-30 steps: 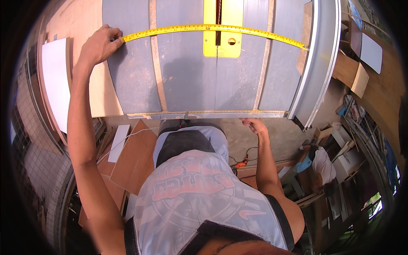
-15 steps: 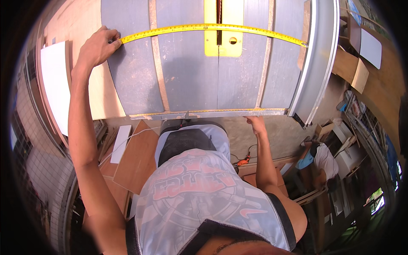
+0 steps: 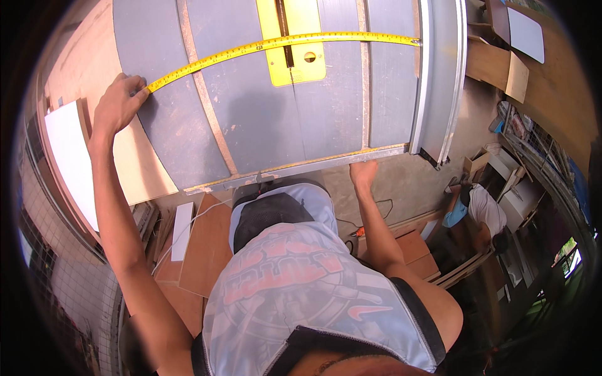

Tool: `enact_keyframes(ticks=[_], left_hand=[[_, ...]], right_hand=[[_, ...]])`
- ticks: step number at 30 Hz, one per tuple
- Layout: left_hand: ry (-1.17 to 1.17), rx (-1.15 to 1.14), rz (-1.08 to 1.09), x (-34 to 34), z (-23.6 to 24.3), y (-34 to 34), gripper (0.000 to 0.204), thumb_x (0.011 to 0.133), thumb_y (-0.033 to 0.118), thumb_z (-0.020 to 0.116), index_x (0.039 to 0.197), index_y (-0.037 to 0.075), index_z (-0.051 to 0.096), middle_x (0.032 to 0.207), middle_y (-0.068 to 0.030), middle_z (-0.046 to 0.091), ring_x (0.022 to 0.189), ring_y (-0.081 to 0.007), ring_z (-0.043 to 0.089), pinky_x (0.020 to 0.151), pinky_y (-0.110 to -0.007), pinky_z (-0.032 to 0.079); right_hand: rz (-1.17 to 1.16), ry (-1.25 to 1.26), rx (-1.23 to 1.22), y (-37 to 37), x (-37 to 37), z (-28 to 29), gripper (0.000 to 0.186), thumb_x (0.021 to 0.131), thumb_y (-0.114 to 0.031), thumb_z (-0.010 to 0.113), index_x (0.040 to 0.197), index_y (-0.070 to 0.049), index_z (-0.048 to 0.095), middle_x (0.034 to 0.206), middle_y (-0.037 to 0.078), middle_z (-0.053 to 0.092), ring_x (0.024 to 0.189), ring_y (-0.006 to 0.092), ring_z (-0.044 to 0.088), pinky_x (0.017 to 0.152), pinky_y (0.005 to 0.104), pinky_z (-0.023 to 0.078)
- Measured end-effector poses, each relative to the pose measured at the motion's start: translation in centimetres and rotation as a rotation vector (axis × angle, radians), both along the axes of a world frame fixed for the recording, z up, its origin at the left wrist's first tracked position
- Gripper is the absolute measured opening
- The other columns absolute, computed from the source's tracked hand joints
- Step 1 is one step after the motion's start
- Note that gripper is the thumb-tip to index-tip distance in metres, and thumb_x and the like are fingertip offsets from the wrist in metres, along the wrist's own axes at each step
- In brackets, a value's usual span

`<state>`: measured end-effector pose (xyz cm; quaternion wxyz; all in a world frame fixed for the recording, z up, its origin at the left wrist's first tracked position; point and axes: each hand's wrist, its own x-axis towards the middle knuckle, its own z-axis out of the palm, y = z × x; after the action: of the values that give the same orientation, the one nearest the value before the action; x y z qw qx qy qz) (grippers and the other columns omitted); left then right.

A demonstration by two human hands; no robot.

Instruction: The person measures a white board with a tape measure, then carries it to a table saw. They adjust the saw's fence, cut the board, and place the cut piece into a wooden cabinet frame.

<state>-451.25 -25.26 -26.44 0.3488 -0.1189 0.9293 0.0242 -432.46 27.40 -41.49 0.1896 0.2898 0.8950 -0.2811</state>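
A yellow tape measure stretches across the grey table saw top, bowed slightly. Its left end is held in my left hand, the fingers closed around it near the table's left edge. On the right, the tape's metal tip meets the silver rip fence. The tape passes over the yellow throat plate, where the thin saw blade stands in its slot. Below the front rail, my right hand is closed in a fist shape; what it grips is hidden.
A pale wooden board adjoins the table's left side, beside a white panel. Brown boards and a white cord lie below. A person is bent over at the right, among boxes and wood pieces.
The view has shifted, so the saw table sits farther left and tilted. My left hand stays on the tape. My right hand has curled into a fist under the front rail.
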Motion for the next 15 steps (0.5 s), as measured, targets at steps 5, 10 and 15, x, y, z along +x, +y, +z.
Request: enact_keyframes(ticks=[5, 10, 15], left_hand=[[0.029, 0.021, -0.001, 0.1, 0.6, 0.1, 0.030, 0.087, 0.031, 0.058, 0.101, 0.007, 0.070, 0.101, -0.0131, 0.062, 0.092, -0.0287, 0.064, 0.083, -0.042, 0.050], [0.015, -0.017, 0.050, 0.3, 0.3, 0.5, 0.028, 0.086, 0.030, 0.061, 0.098, 0.008, 0.072, 0.101, -0.0120, 0.062, 0.092, -0.0286, 0.065, 0.082, -0.042, 0.052], [0.024, 0.007, 0.065, 0.7, 0.9, 0.8, 0.027, 0.087, 0.029, 0.061, 0.097, 0.006, 0.070, 0.101, -0.0127, 0.062, 0.094, -0.0287, 0.063, 0.084, -0.041, 0.050]], right_hand=[[-0.029, 0.000, -0.005, -1.0, -0.7, 1.2, 0.027, 0.078, -0.012, 0.068, 0.098, 0.006, 0.070, 0.094, 0.027, 0.070, 0.092, 0.0391, 0.070, 0.078, 0.0436, 0.051], [-0.002, 0.093, 0.101, -1.2, 0.5, 0.4, 0.025, 0.078, -0.010, 0.067, 0.097, 0.006, 0.070, 0.090, 0.030, 0.068, 0.090, 0.0439, 0.068, 0.075, 0.0451, 0.052], [0.089, 0.098, 0.043, 0.1, 0.4, 0.0, 0.026, 0.078, -0.010, 0.070, 0.099, 0.006, 0.069, 0.091, 0.024, 0.071, 0.088, 0.0392, 0.068, 0.077, 0.0423, 0.051]])
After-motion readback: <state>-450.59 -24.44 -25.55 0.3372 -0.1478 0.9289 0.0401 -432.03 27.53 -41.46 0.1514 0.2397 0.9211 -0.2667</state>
